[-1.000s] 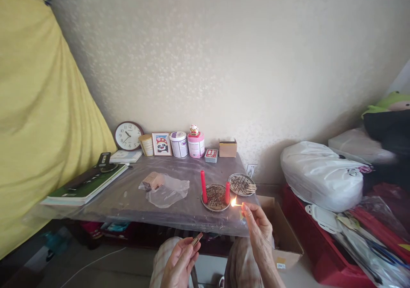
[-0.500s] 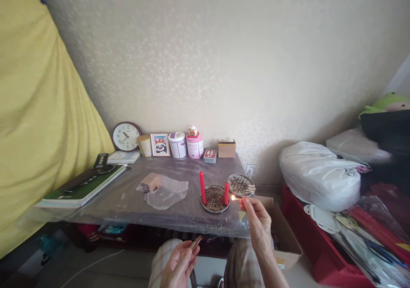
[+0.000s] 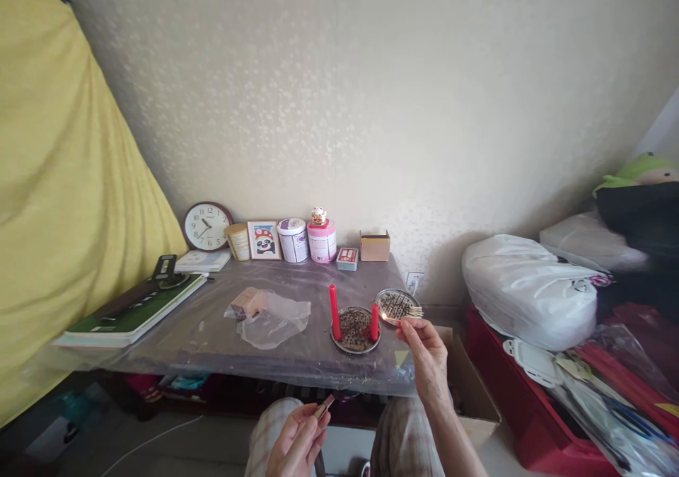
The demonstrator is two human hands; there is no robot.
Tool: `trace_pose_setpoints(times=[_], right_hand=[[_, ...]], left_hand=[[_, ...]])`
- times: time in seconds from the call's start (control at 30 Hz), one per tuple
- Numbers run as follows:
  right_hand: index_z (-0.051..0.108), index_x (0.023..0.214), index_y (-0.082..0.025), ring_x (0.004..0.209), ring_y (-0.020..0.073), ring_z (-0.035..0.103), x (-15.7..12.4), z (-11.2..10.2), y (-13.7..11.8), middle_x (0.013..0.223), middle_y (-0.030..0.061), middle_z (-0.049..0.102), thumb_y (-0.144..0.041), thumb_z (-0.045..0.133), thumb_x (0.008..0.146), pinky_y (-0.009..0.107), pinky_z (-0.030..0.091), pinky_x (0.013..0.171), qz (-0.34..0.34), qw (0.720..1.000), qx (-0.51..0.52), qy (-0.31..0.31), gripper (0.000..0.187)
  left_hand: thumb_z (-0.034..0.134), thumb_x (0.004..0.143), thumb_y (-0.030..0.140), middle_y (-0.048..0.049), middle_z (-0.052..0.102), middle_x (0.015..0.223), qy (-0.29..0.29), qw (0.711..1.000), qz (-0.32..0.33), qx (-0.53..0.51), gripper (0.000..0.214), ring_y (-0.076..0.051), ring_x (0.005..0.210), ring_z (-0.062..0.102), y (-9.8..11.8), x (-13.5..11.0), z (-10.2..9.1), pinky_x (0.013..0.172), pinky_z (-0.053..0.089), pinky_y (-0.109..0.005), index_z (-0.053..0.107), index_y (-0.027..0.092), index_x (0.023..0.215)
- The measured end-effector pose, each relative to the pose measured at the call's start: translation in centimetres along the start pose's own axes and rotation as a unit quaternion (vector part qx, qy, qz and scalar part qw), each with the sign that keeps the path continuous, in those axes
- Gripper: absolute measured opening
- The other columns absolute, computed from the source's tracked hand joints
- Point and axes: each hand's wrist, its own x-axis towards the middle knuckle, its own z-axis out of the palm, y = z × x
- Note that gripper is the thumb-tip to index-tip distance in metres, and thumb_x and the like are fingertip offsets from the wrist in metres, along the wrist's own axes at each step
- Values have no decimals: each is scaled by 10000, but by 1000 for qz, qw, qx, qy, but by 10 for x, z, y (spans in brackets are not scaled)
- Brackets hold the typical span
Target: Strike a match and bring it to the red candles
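Hazard, in my judgement: the burning match could scorch the right hand as it shortens or, if dropped, melt the plastic cover or catch the loose matchsticks. It is near the table's right edge, toward the front corner, beside the shorter red candle. Long axis: roughly crosswise, flame end left. Hands are apart: the right pinches the match; the left hand grips a small box before the front edge.
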Motion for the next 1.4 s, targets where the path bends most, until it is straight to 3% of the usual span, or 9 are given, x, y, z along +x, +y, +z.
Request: trace_pose_setpoints(times=[0.17,0.47,0.77,1.03,1.23,1.4], right_hand=[[728,677,-213,677,135,622,8,2,-1,723,-16,718,-530,950,474,285,525,714,8,1000,2,-12,437],[733,675,-207,672,128,544,24,5,3,680,-32,661,-548,918,518,268,473,697,8,999,-35,-29,418],[735,659,-206,659,141,526,35,6,14,662,-25,652,-574,899,509,281,453,665,9,998,-55,-18,429],[733,642,-198,658,153,541,42,9,20,651,-14,662,-612,900,463,296,465,670,6,998,-55,-8,481],[736,646,-200,635,154,543,42,12,20,634,-14,669,-613,893,473,300,470,655,1,998,-61,-4,474],[733,640,-204,609,159,552,41,13,19,622,-10,679,-594,888,496,308,482,634,-3,998,-69,-1,444]], left_hand=[[889,635,383,-123,832,1009,0,1000,1,-12,338,-271,1002,742,-2,1,-1,1250,179,-558,746,214,891],[815,720,316,-152,820,1063,3,1000,-10,-8,228,-304,1050,743,-4,4,-6,1236,234,-557,735,208,905],[622,870,192,-123,835,977,21,999,-22,-14,93,-258,996,765,-4,5,-3,1256,163,-517,704,208,911],[627,869,176,-138,833,969,30,999,-22,-12,103,-281,994,768,-1,4,-1,1247,182,-547,728,195,877],[623,870,192,-169,820,1011,47,999,-23,-8,104,-342,1143,713,-5,8,-3,1230,239,-572,723,183,895],[641,859,197,-144,825,1001,35,999,-25,-2,86,-327,1120,725,-7,9,-5,1229,239,-567,727,203,863]])
